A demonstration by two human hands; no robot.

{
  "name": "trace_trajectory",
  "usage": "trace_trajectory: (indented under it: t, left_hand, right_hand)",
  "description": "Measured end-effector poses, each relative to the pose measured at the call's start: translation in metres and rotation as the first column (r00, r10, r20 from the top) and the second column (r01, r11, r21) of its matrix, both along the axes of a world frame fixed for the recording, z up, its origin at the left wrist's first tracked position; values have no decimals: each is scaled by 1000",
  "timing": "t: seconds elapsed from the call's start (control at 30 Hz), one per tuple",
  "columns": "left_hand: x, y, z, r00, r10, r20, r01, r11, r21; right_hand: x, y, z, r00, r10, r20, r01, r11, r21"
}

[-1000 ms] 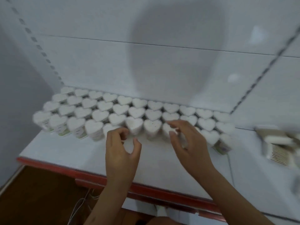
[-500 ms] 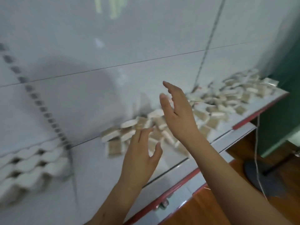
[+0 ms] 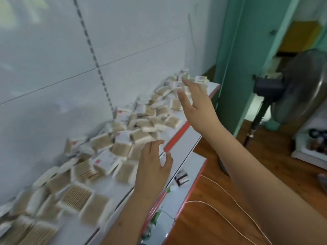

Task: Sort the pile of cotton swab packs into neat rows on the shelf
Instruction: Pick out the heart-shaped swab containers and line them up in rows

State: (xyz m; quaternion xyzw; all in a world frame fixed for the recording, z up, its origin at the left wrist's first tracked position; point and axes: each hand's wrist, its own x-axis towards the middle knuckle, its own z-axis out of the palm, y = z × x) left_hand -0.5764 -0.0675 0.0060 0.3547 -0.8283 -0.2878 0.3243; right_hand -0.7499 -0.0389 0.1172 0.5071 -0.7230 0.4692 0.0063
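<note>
Both hands, left hand (image 3: 153,167) and right hand (image 3: 198,106), hover spread and empty. I'd pinch these light, slippery packs (image 3: 123,138) at 10 o'clock by their stiff edges.

Both hands (image 3: 198,106) left hearts, reached swab pile (image 3: 141,124).

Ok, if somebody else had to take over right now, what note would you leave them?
Left hand: open, holds nothing, raised over the near part of the pile.
Right hand: open, holds nothing, stretched toward the far end.
Cotton swab packs: a loose heap scattered along the white shelf, lying at all angles, some overlapping.
Done: no neat rows of these packs in this view.
Left: pick up the packs and line them up in rows, probably the whole pile.
</note>
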Motion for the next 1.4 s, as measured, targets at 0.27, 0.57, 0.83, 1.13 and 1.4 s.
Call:
trace_trajectory:
  t: [0.27,0.57,0.83,1.13,1.4]
  left_hand:
    - [-134,-74,-20,999,-51,5,51,999,9]
    - [-277,-173,-24,999,40,-9,-40,999,-10]
    - [-367,-225,-51,991,129,-38,-131,990,-57]
    - [-441,-256,-72,794,567,219,-528,822,-213]
    - [-454,-251,-66,629,713,308,-610,699,-372]
  right_hand:
    - [-138,-36,-32,995,-97,-13,97,994,59]
    - [-266,-151,-10,996,13,-91,3,985,174]
    - [-383,-230,-57,992,123,4,-120,959,255]
    - [-509,-301,-125,966,259,1,-239,891,386]
    - [-436,-358,-138,712,655,-252,-549,744,380]
